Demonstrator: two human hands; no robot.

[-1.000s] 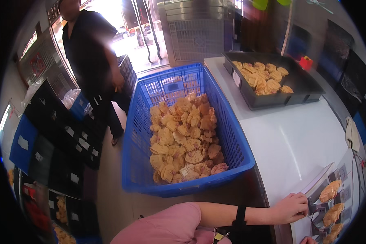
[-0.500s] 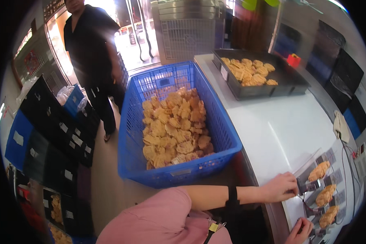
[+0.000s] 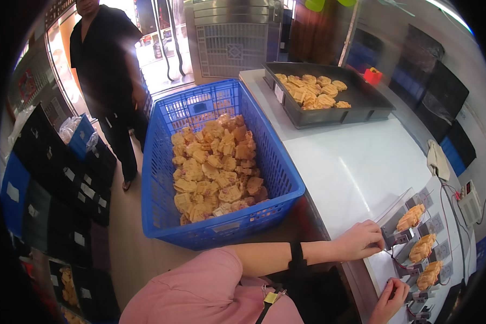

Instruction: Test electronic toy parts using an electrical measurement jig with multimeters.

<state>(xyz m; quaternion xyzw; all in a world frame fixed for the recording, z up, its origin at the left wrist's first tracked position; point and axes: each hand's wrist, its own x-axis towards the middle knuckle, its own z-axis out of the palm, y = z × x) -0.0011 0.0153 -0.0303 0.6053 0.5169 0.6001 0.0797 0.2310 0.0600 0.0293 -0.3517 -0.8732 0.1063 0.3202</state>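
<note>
My left hand (image 3: pixel 360 241) reaches across the white table (image 3: pixel 335 162), its fingers curled at a small dark block on the nearest edge of a test-like fixture (image 3: pixel 399 237); what they hold, if anything, is hidden. Lower down, my right hand (image 3: pixel 391 300) has its fingers drawn together beside the fixture's lower end, and anything in them is too small to name. On the fixture sit three tan, lumpy moulded pieces in a row: the far piece (image 3: pixel 411 217), the middle piece (image 3: pixel 422 248) and the near piece (image 3: pixel 430 275). Thin wires run among the holders.
A blue plastic crate (image 3: pixel 227 227) full of similar tan pieces (image 3: pixel 216 167) stands left of the table. A black tray (image 3: pixel 329 120) with more pieces lies at the table's far end. A small meter box (image 3: pixel 470 204) sits at right. A person in black (image 3: pixel 105 65) stands beyond the crate.
The whole view has shifted slightly, so the crate, tray and fixture appear further left and higher. My hands stay by the fixture in much the same poses.
</note>
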